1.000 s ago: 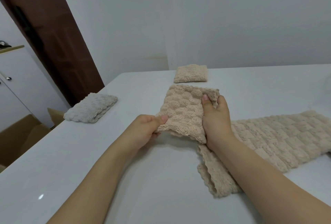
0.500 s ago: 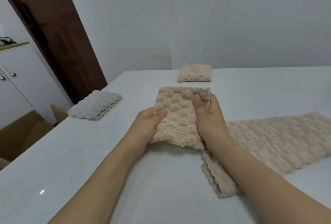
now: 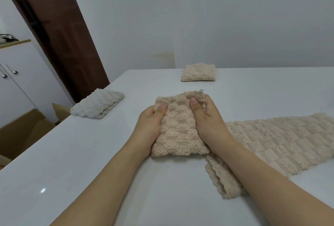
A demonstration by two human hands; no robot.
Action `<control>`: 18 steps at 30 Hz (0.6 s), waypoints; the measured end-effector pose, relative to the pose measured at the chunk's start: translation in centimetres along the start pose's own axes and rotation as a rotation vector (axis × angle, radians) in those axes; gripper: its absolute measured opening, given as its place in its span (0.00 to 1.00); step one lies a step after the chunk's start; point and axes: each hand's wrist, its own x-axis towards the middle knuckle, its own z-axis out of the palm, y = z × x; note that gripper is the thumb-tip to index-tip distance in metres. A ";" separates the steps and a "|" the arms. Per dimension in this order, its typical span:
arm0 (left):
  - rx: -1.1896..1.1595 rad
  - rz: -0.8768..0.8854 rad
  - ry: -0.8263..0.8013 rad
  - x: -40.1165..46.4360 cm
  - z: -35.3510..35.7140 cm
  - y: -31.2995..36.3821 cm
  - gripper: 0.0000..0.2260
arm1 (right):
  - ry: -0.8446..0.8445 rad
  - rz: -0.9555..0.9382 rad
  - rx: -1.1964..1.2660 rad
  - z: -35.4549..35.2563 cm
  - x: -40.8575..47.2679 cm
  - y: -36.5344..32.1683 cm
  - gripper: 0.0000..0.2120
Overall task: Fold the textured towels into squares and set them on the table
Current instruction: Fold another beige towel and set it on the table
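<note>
While both of our hands held the folded beige towel (image 3: pixel 178 131) above the near middle of the white table (image 3: pixel 81 153), the step in hand appeared to be the squaring of that towel before it was set down. Our left hand (image 3: pixel 148 126) gripped its left edge, thumb on top and fingers curled beneath; our right hand (image 3: pixel 207 122) gripped its right edge in the same manner, thumb pressed into the upper pile. The bundle looked slightly longer than wide, with its far corners rumpled, so we judged that the next move called for evening the edges, lowering the towel flat and releasing both grips without letting the layers spring apart. We counted four towels in all. Two already lay folded on the table: a beige square (image 3: pixel 198 72) at the far edge and a pale grey-white one (image 3: pixel 97 106) near the left edge. One long beige towel (image 3: pixel 282 142) lay unfolded to the right, its near end passing under our right forearm. One towel was in hand.
</note>
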 end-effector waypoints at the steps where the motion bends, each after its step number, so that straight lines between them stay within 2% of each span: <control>1: 0.016 0.022 0.049 0.2 0.1 -0.1 0.12 | 0.010 -0.006 -0.013 0.0 0.0 0.0 0.17; 5: 0.095 0.129 0.140 0.6 -0.2 0.0 0.08 | 0.045 -0.007 -0.108 0.0 0.0 0.0 0.16; 9: 0.529 0.289 0.177 1.3 -1.4 -0.8 0.10 | 0.019 0.057 -0.189 0.1 0.4 0.4 0.15; 11: 0.643 0.259 0.170 1.9 -1.7 -1.0 0.12 | 0.004 0.096 -0.261 0.2 0.8 0.6 0.15; 14: 0.634 0.115 0.163 2.7 -1.9 -0.7 0.13 | -0.076 0.167 -0.491 0.7 1.5 -0.1 0.13; 18: 0.624 -0.058 0.069 1.3 -2.4 0.9 0.12 | -0.232 0.297 -0.707 1.1 1.9 -2.6 0.12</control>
